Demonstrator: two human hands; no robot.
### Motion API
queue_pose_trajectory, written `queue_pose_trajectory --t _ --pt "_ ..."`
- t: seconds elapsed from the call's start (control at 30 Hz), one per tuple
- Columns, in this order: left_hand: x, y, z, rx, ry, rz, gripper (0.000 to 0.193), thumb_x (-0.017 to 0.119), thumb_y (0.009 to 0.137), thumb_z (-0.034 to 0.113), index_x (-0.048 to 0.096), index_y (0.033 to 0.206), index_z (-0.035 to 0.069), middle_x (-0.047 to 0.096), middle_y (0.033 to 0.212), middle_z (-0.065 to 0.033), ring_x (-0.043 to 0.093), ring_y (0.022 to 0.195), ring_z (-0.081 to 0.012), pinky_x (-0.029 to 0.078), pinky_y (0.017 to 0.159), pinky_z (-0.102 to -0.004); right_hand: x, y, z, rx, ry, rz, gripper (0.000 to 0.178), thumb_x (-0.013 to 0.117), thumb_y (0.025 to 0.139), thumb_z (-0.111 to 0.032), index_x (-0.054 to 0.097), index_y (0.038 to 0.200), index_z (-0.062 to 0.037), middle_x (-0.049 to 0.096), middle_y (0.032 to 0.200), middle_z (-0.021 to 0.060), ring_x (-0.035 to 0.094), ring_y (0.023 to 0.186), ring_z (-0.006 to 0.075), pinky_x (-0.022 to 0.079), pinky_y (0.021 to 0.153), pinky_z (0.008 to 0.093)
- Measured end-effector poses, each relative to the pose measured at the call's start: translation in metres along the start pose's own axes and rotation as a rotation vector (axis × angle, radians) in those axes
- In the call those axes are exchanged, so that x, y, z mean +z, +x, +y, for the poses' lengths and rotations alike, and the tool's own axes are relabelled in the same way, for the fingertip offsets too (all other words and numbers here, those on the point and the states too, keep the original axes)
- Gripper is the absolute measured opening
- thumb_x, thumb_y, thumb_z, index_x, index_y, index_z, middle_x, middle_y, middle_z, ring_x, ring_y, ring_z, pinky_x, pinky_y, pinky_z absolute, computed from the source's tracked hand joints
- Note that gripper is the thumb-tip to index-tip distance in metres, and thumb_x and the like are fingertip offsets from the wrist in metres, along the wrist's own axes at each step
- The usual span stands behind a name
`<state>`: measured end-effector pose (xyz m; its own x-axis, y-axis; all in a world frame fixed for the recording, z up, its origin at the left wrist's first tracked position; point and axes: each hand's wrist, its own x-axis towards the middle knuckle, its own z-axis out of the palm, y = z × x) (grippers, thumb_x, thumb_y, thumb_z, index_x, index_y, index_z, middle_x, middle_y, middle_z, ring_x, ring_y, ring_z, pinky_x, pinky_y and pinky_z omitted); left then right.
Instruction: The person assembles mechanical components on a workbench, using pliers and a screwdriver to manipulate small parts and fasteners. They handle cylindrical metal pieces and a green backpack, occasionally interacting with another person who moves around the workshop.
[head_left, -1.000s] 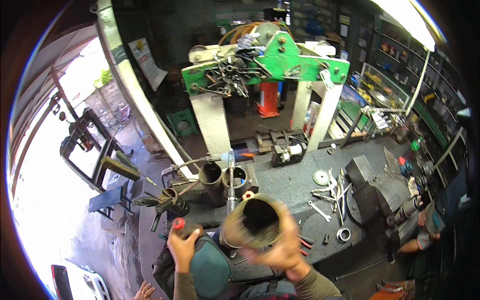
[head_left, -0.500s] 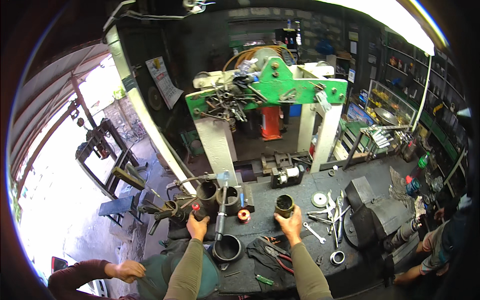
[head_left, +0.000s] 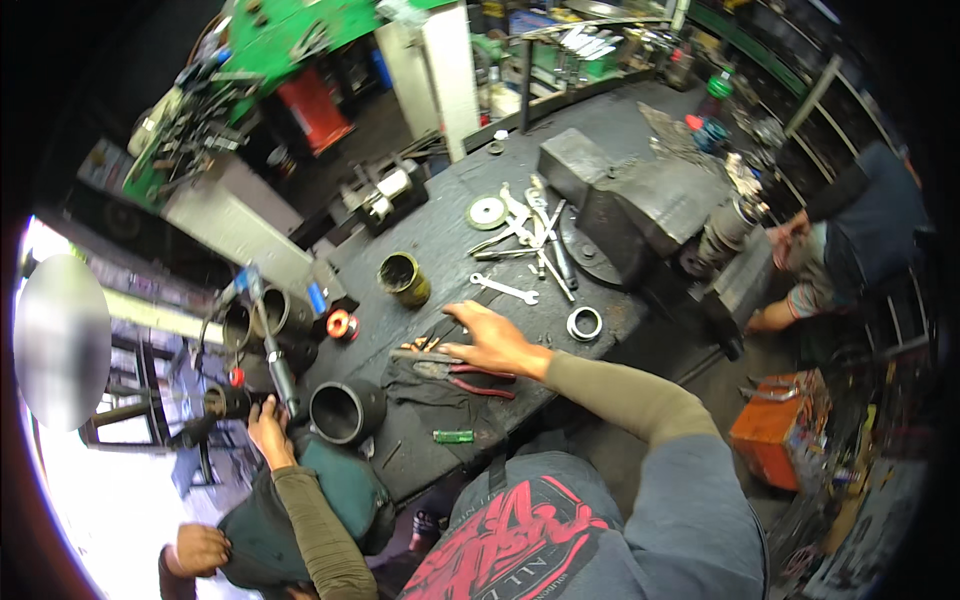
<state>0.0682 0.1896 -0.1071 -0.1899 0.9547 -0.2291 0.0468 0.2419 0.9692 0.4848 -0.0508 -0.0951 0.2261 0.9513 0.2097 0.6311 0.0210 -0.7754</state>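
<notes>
My right hand (head_left: 495, 342) reaches over the dark cloth (head_left: 420, 385) on the bench, fingers apart and nothing gripped. Just under it lie red-handled pliers (head_left: 468, 380). Beyond it stands an open greenish-brown metal cylinder (head_left: 404, 280), clear of my fingers. At the bench's left edge my left hand (head_left: 268, 432) is closed around a dark bottle with a red cap (head_left: 237, 377), its body mostly hidden. Right beside that hand slants a long grey-black tool (head_left: 280, 375). A wide dark metal ring (head_left: 346, 412) and an orange-red spool (head_left: 341, 325) are nearby.
A combination wrench (head_left: 505, 289), several hand tools (head_left: 540, 235) and a silver ring (head_left: 584, 323) lie to the right. Behind them sits a large black machine housing (head_left: 660, 195). A co-worker's hand (head_left: 202, 548) is at lower left; another person (head_left: 860, 220) crouches at right.
My right hand has let go of the greenish-brown cylinder, which stands on the bench, and moved nearer, over the pliers. My view has swung right and down. My left hand remains by the red-capped bottle.
</notes>
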Motion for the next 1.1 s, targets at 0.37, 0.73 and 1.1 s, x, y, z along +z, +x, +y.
queue_pose_trajectory --t 0.37,0.73,1.1 --pt "0.003 -0.166 0.037 0.305 -0.058 0.156 0.056 0.068 0.095 0.008 0.045 0.145 -0.004 0.065 0.112 -0.0113 0.062 0.085 -0.012 0.051 0.065 -0.0241 -0.047 -0.21 -0.062 0.631 0.234 -0.001 0.042 0.074 0.095 -0.026 0.062 0.128 -0.0034 0.071 0.093 0.0096 0.068 0.082 0.0172 0.055 0.076 0.0329" --pt "0.099 -0.321 0.072 0.522 -0.164 0.315 0.048 0.069 0.093 0.004 0.05 0.136 -0.001 0.06 0.105 -0.0073 0.055 0.075 -0.0053 0.044 0.057 -0.0187 -0.068 -0.12 -0.016 0.301 0.546 -0.091 0.032 0.073 0.095 -0.016 0.067 0.121 0.0004 0.073 0.097 0.0091 0.068 0.088 0.0135 0.055 0.083 0.0298" --pt "0.046 -0.498 -0.147 -0.023 0.374 0.398 0.036 0.074 0.092 0.007 0.064 0.126 0.001 0.073 0.11 -0.0108 0.068 0.097 -0.0163 0.055 0.085 -0.0317 -0.101 0.205 -0.067 -0.075 1.037 0.17 0.014 0.063 0.1 -0.012 0.067 0.103 0.0011 0.067 0.078 0.0066 0.063 0.062 0.0137 0.05 0.056 0.0259"
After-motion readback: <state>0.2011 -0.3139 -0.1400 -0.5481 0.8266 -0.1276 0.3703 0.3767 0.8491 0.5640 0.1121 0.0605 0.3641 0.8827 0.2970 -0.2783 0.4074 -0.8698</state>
